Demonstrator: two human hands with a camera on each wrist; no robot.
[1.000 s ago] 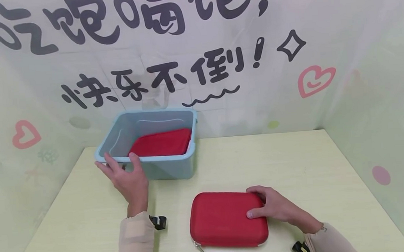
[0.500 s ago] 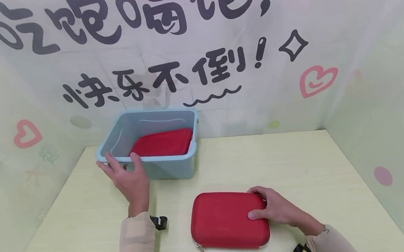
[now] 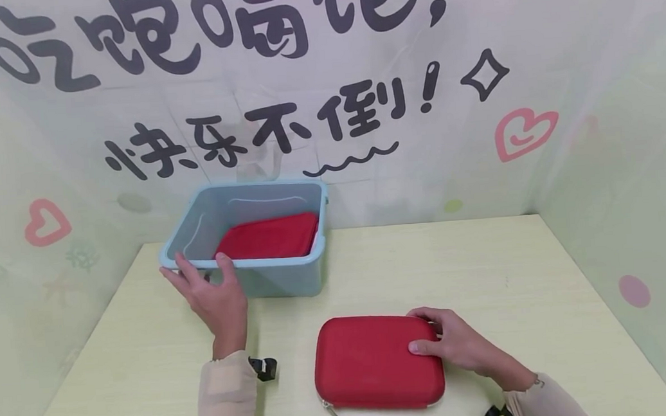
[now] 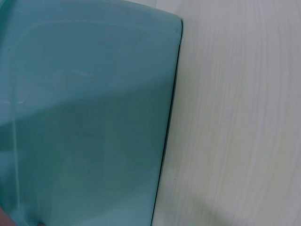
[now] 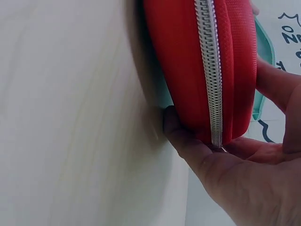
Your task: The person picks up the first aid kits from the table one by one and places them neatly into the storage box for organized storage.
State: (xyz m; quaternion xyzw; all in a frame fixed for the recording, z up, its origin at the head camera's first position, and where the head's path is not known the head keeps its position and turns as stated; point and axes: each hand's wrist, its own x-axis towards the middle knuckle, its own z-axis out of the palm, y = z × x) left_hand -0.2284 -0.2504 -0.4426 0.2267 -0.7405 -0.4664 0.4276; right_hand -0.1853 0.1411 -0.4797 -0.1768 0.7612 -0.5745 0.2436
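Note:
A red hard-shell zippered case (image 3: pixel 375 363) lies flat near the front of the table, its zipper pull at the lower left corner. My right hand (image 3: pixel 458 344) grips its right end, thumb on top and the other fingers at the edge. In the right wrist view, one fingertip (image 5: pixel 171 120) reaches between the case and the table. My left hand (image 3: pixel 217 300) holds the front left rim of a light blue plastic bin (image 3: pixel 276 276). Its thumb and a finger rest over the rim, and another fingertip shows below. Inside the bin lies another red item (image 3: pixel 271 237), partly hidden by the front wall.
The pale wood table (image 3: pixel 418 266) is enclosed by printed cloth walls (image 3: pixel 402 197) at the back and both sides. The bin stands close to the back wall, left of centre. A black strap mount (image 3: pixel 265 368) sits on each wrist.
The whole head view has shifted slightly. Both hands, the case and the bin otherwise look the same.

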